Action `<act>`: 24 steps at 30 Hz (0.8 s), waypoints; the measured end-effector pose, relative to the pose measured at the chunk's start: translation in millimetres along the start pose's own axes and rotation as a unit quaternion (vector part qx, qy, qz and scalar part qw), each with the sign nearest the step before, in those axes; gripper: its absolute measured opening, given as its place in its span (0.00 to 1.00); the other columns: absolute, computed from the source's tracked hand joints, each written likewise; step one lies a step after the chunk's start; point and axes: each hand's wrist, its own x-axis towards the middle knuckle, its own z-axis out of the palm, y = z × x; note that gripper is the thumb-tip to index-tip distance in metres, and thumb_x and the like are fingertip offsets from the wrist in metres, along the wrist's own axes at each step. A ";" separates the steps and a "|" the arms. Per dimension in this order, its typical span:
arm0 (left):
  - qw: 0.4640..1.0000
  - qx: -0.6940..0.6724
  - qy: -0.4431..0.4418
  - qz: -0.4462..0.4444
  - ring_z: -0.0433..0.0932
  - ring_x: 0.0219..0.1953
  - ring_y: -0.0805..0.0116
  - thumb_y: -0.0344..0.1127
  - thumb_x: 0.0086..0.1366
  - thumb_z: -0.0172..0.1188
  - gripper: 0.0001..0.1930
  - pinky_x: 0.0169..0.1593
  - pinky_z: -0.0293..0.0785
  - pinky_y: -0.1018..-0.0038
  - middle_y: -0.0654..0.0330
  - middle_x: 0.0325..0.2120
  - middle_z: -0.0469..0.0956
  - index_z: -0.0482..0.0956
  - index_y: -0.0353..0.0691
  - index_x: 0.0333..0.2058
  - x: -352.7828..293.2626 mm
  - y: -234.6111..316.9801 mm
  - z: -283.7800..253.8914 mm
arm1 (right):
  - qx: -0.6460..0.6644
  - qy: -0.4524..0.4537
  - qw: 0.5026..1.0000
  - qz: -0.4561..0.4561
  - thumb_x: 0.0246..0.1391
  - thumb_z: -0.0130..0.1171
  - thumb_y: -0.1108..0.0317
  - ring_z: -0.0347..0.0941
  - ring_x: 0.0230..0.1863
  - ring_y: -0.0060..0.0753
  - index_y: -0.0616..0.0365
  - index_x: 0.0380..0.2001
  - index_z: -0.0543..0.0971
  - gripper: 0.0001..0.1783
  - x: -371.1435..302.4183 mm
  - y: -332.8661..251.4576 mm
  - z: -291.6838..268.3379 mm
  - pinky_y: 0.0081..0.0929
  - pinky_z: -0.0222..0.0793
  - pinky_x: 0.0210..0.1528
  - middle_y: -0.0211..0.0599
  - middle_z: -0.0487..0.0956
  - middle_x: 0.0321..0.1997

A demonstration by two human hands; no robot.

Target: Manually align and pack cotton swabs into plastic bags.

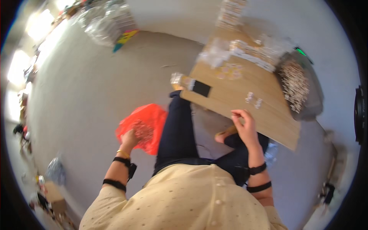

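While pieces (144,131) look pinkish, the bag (153,113) is red.

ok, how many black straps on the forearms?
4. Left forearm: wrist-side strap, elbow-side strap. Right forearm: wrist-side strap, elbow-side strap. Sleeves could hide more.

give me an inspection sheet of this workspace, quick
Surface: light wood table, bearing a black rectangle
Job's things: pinkish pieces in a red bag; two whitish pieces on the table; pale pieces in a grey container
Clutter: clear plastic on the table's far part
Hands: left hand at the bag; right hand by the table's near edge, fingers bent; grips unclear
Cables: thin dark curve between the trouser legs; cannot tell whether cable
Surroundings: grey floor, clear plastic bags, cardboard box
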 end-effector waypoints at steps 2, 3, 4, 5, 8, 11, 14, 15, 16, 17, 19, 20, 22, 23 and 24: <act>0.992 -0.088 0.010 0.086 0.86 0.42 0.56 0.53 0.56 0.71 0.22 0.48 0.78 0.59 0.57 0.35 0.87 0.87 0.43 0.42 7.2 27.6 -9.0 | -0.042 0.042 0.998 0.016 0.58 0.65 0.71 0.76 0.41 0.40 0.60 0.39 0.83 0.07 -7.4 19.6 -13.6 0.34 0.72 0.48 0.40 0.81 0.36; 0.986 -0.123 -0.006 0.116 0.86 0.41 0.57 0.50 0.56 0.71 0.20 0.45 0.80 0.62 0.55 0.35 0.87 0.88 0.43 0.42 11.8 48.0 -22.7 | -0.027 0.057 0.997 0.039 0.58 0.65 0.71 0.76 0.40 0.38 0.60 0.38 0.83 0.06 -9.7 28.6 -19.0 0.33 0.72 0.47 0.39 0.81 0.35; 0.979 -0.142 -0.014 0.149 0.86 0.40 0.56 0.46 0.59 0.70 0.19 0.45 0.80 0.61 0.55 0.36 0.87 0.87 0.39 0.43 14.9 79.3 -40.2 | -0.037 0.062 0.996 0.053 0.60 0.64 0.71 0.78 0.40 0.30 0.61 0.39 0.83 0.06 -15.4 43.6 -28.2 0.27 0.73 0.47 0.37 0.81 0.37; 0.960 -0.183 -0.009 0.213 0.86 0.39 0.57 0.42 0.62 0.69 0.16 0.45 0.80 0.63 0.55 0.36 0.87 0.86 0.37 0.43 13.1 115.0 -62.9 | -0.034 0.080 0.993 0.074 0.59 0.65 0.71 0.78 0.39 0.33 0.61 0.38 0.83 0.06 -20.3 55.4 -35.5 0.30 0.73 0.46 0.38 0.82 0.36; 0.883 -0.327 -0.022 0.335 0.86 0.38 0.59 0.35 0.66 0.66 0.11 0.45 0.80 0.66 0.54 0.34 0.87 0.84 0.34 0.42 6.6 218.4 -109.3 | -0.027 0.130 0.984 0.121 0.57 0.66 0.71 0.78 0.37 0.36 0.60 0.36 0.83 0.05 -34.9 93.7 -49.5 0.32 0.75 0.43 0.39 0.82 0.35; 0.821 -0.380 -0.039 0.423 0.86 0.41 0.60 0.32 0.67 0.64 0.09 0.47 0.80 0.68 0.53 0.35 0.86 0.83 0.33 0.43 8.1 306.0 -119.0 | -0.029 0.167 0.969 0.179 0.57 0.66 0.69 0.79 0.35 0.36 0.60 0.36 0.84 0.06 -45.7 123.2 -59.2 0.33 0.75 0.42 0.40 0.83 0.34; 0.805 -0.323 -0.011 0.497 0.83 0.49 0.56 0.35 0.67 0.64 0.15 0.52 0.78 0.63 0.51 0.44 0.83 0.80 0.35 0.49 6.1 377.9 -110.4 | -0.053 0.212 0.950 0.225 0.56 0.66 0.67 0.79 0.33 0.36 0.60 0.35 0.84 0.08 -49.4 150.4 -76.0 0.32 0.75 0.40 0.40 0.83 0.32; 0.803 -0.296 0.006 0.516 0.82 0.52 0.54 0.37 0.67 0.64 0.17 0.54 0.77 0.62 0.50 0.47 0.81 0.79 0.36 0.51 8.4 396.6 -105.0 | -0.059 0.226 0.943 0.237 0.56 0.66 0.66 0.79 0.33 0.36 0.59 0.34 0.84 0.08 -46.4 156.0 -82.5 0.32 0.75 0.40 0.40 0.83 0.31; 0.793 -0.285 0.022 0.537 0.80 0.54 0.53 0.38 0.67 0.64 0.19 0.56 0.76 0.61 0.49 0.50 0.79 0.77 0.36 0.54 10.4 417.1 -96.4 | -0.069 0.241 0.935 0.252 0.56 0.67 0.66 0.78 0.33 0.37 0.59 0.34 0.84 0.08 -45.2 163.4 -92.0 0.32 0.75 0.39 0.40 0.83 0.31; 0.784 -0.273 0.036 0.557 0.78 0.57 0.51 0.39 0.67 0.64 0.22 0.58 0.75 0.60 0.49 0.54 0.77 0.74 0.37 0.57 8.9 434.4 -87.1 | -0.086 0.253 0.928 0.260 0.56 0.67 0.66 0.79 0.33 0.37 0.58 0.33 0.84 0.07 -46.1 174.9 -102.9 0.33 0.75 0.39 0.40 0.83 0.31; 0.789 -0.226 0.012 0.571 0.67 0.67 0.47 0.42 0.68 0.64 0.31 0.67 0.68 0.57 0.47 0.66 0.65 0.65 0.38 0.65 9.5 463.0 -73.7 | -0.117 0.273 0.914 0.275 0.56 0.67 0.65 0.80 0.34 0.38 0.57 0.32 0.85 0.07 -39.4 201.1 -130.7 0.33 0.75 0.39 0.41 0.84 0.32; 0.791 -0.208 0.027 0.575 0.64 0.69 0.46 0.43 0.68 0.63 0.32 0.69 0.64 0.56 0.47 0.68 0.63 0.64 0.39 0.66 10.6 473.3 -68.2 | -0.119 0.279 0.911 0.280 0.56 0.67 0.65 0.81 0.36 0.39 0.57 0.33 0.85 0.07 -31.7 209.0 -141.0 0.34 0.76 0.39 0.41 0.84 0.33; 0.795 -0.173 0.058 0.579 0.56 0.74 0.45 0.46 0.70 0.61 0.34 0.75 0.56 0.55 0.47 0.72 0.57 0.61 0.40 0.69 14.1 492.5 -55.8 | -0.123 0.288 0.905 0.289 0.57 0.66 0.65 0.82 0.39 0.40 0.56 0.34 0.84 0.07 -11.1 228.0 -160.9 0.36 0.76 0.40 0.41 0.85 0.35; 0.792 -0.148 0.072 0.588 0.52 0.75 0.45 0.48 0.70 0.60 0.36 0.76 0.51 0.53 0.49 0.73 0.55 0.59 0.40 0.70 15.2 503.9 -52.2 | -0.139 0.298 0.902 0.280 0.57 0.66 0.64 0.82 0.40 0.41 0.56 0.35 0.84 0.08 -1.9 239.3 -174.6 0.38 0.76 0.42 0.41 0.85 0.36; 0.789 -0.124 0.087 0.595 0.49 0.76 0.46 0.49 0.71 0.58 0.37 0.77 0.46 0.52 0.50 0.74 0.52 0.58 0.41 0.72 16.8 514.2 -49.0 | -0.154 0.306 0.900 0.269 0.57 0.66 0.64 0.82 0.42 0.41 0.56 0.37 0.84 0.08 8.9 250.5 -187.2 0.39 0.76 0.43 0.41 0.85 0.37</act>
